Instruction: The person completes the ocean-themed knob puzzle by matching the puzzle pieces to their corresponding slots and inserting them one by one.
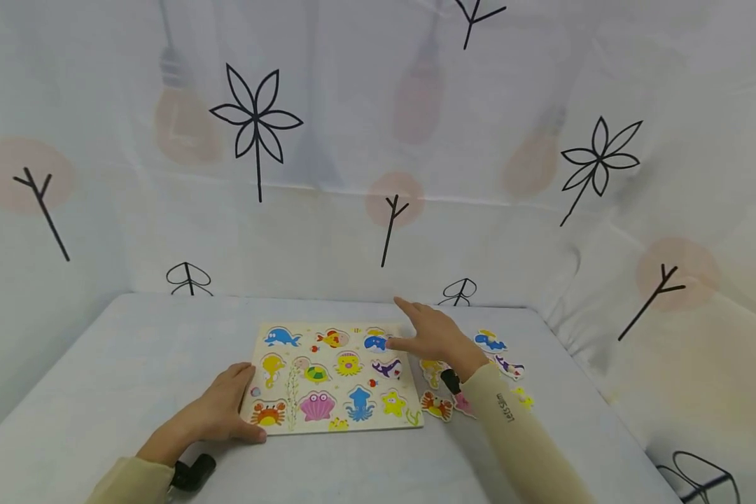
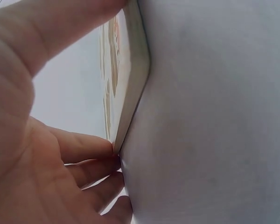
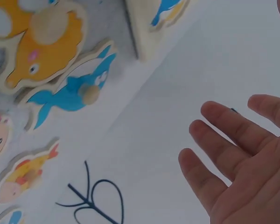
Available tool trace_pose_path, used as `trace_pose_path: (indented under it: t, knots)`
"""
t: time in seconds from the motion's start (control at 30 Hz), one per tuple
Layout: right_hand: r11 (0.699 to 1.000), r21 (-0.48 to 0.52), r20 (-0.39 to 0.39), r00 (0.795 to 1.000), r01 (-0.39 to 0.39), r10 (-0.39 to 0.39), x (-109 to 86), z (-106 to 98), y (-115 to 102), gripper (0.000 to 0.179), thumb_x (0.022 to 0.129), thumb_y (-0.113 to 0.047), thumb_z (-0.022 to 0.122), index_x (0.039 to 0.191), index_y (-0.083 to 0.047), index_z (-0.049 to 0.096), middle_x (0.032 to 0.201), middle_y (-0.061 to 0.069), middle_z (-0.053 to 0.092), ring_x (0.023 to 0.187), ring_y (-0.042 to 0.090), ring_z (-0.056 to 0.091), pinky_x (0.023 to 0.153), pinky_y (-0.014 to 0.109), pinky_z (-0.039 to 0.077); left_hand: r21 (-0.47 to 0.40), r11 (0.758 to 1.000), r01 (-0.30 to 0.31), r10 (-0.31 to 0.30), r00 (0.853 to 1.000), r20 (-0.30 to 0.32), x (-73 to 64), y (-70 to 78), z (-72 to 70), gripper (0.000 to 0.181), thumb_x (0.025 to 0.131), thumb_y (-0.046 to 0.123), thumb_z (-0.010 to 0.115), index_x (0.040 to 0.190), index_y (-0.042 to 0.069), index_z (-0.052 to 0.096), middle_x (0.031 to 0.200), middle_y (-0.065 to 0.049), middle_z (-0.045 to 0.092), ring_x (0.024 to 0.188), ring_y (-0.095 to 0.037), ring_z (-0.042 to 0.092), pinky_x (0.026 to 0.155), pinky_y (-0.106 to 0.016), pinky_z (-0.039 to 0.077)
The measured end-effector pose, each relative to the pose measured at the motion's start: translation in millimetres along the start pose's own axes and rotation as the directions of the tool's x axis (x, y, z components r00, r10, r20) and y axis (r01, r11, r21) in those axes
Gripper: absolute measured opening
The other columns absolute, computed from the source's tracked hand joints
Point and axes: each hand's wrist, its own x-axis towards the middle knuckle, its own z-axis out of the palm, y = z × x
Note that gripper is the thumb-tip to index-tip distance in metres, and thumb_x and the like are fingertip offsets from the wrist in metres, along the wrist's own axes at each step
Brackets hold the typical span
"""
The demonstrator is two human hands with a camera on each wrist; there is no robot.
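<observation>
A wooden puzzle board (image 1: 296, 428) printed with sea animals lies flat on the table. My left hand (image 1: 220, 406) rests at its near left corner, the thumb along the near edge and the fingertips against the left edge. The left wrist view shows this thumb and index fingertip touching the board's side (image 2: 133, 84). My right hand (image 1: 431, 336) is raised over the board's far right corner with fingers spread and holds nothing. Below it in the head view is a whale picture (image 1: 375, 341). The right wrist view shows the empty fingers (image 3: 233, 135) beyond the board.
Loose puzzle pieces lie right of the board, among them a crab (image 1: 437, 405), a purple-and-white fish (image 1: 509, 367) and a blue piece (image 1: 490, 341). In the right wrist view are a yellow seahorse (image 3: 46, 60), a blue dolphin (image 3: 74, 88) and a fish (image 3: 23, 175). A patterned cloth (image 1: 327, 238) hangs behind.
</observation>
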Motion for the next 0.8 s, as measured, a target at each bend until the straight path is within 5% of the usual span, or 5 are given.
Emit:
trace_pose_path:
  t: [0.53, 0.8]
  knots:
    - [0.996, 0.059, 0.056, 0.996, -0.072, 0.068, 0.5, 5.8, 52.2, 0.082, 0.081, -0.058, 0.067, 0.148, -0.022, 0.036, 0.139, 0.009, 0.051, 0.128, 0.034, 0.044, 0.101, 0.061, 0.037, 0.039, 0.999, 0.024, -0.024, 1.000, 0.014, 4.2, 3.6, 3.3, 0.122, 0.054, 0.051, 0.089, 0.142, -0.010, 0.031, 0.146, -0.027, 0.029, 0.132, -0.044, 0.030, 0.109, -0.060, 0.026]
    - [0.999, 0.015, 0.094, 0.995, -0.032, 0.031, 8.3, 11.7, 57.1, 0.051, 0.086, -0.042, 0.068, 0.129, -0.017, 0.057, 0.117, 0.006, 0.060, 0.102, 0.023, 0.056, 0.090, 0.048, 0.049, 0.056, 0.998, 0.019, -0.020, 1.000, 0.015, 1.9, 3.1, 1.6, 0.123, 0.054, 0.051, 0.089, 0.142, -0.011, 0.031, 0.145, -0.028, 0.029, 0.131, -0.045, 0.030, 0.109, -0.060, 0.025]
